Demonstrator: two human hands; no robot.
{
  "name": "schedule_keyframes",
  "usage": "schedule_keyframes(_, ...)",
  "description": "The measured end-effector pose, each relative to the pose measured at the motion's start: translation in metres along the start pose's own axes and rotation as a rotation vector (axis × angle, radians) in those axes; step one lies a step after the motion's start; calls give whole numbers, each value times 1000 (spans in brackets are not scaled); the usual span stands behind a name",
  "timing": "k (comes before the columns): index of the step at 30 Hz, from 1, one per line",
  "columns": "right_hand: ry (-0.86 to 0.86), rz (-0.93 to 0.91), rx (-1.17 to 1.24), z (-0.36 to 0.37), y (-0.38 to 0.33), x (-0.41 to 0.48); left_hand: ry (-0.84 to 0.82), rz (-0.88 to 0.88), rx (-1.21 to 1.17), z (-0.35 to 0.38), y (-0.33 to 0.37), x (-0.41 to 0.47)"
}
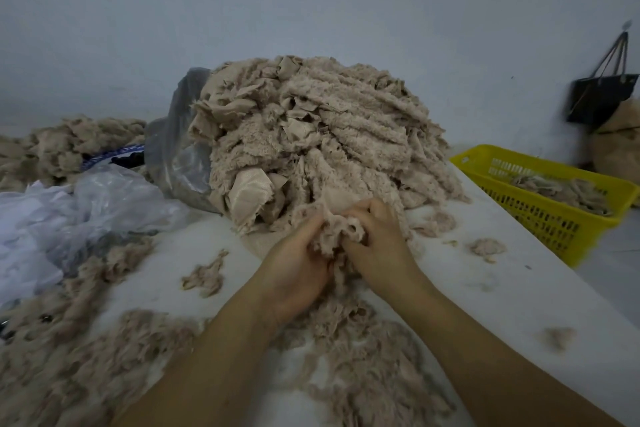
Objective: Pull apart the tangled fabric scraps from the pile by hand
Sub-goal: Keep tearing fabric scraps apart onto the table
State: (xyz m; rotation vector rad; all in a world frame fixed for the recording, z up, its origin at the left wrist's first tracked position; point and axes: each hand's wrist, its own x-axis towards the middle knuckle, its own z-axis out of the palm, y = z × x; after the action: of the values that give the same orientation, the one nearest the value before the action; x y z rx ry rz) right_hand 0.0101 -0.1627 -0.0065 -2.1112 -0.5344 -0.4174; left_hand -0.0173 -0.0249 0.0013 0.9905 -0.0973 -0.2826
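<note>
A tall pile of beige fleecy fabric scraps (318,135) rises at the middle of the white table (512,295), spilling out of a grey plastic bag (176,135). At the pile's near foot, my left hand (298,263) and my right hand (377,236) both grip one tangled fluffy scrap (337,229) between them, fingers curled into it. Loose pulled-apart fluff (349,350) lies on the table under and around my forearms.
A yellow slotted basket (554,215) with a few scraps stands at the table's right edge. Crumpled clear plastic (69,211) lies at the left, with more fluff (69,142) behind it. A black bag (602,97) hangs on the wall at the right.
</note>
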Motion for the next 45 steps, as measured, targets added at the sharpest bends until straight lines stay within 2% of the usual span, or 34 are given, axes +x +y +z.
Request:
schedule_keyframes(2,-26,-40,-82,0,0,-2,59,19,38,1,-2,2)
schedule_keyframes(4,-60,-75,-115,1,-2,-5,162,39,-26,-4,0,7)
schedule_keyframes(8,-17,-23,60,2,-6,-8,244,83,-338,-13,8,12)
schedule_keyframes(11,-48,73,-29,7,-8,-8,217,139,-543,-13,10,12)
schedule_keyframes(13,-91,115,-129,13,-7,-10,195,127,-533,-10,9,12)
schedule_keyframes(17,-190,-45,-176,19,-7,-15,189,106,-449,-7,6,8)
schedule_keyframes(19,-197,-55,-169,13,-4,-12,180,133,-464,-7,6,9)
schedule_keyframes(21,-138,57,-107,1,2,-7,202,205,-523,-11,10,10)
schedule_keyframes(24,85,233,-8,-24,17,1,278,355,-686,-27,25,12)
schedule_keyframes(26,164,325,74,-35,23,2,278,390,-677,-32,29,11)
schedule_keyframes(28,129,365,139,-34,17,-1,246,359,-599,-26,26,9)
schedule_keyframes(31,170,260,193,-27,7,-3,197,299,-415,-15,15,9)
schedule_keyframes(33,122,262,294,-26,4,-1,199,296,-121,-8,10,7)
schedule_keyframes(36,-270,349,616,-21,1,-5,221,287,466,0,-3,2)
schedule_keyframes(38,-444,337,670,-13,-2,-10,118,311,816,3,-11,-1)
schedule_keyframes(41,-419,390,552,-12,-1,-10,-10,357,1139,-2,-19,5)
schedule_keyframes(45,-238,500,663,-25,4,-4,-20,232,1136,-5,-17,5)
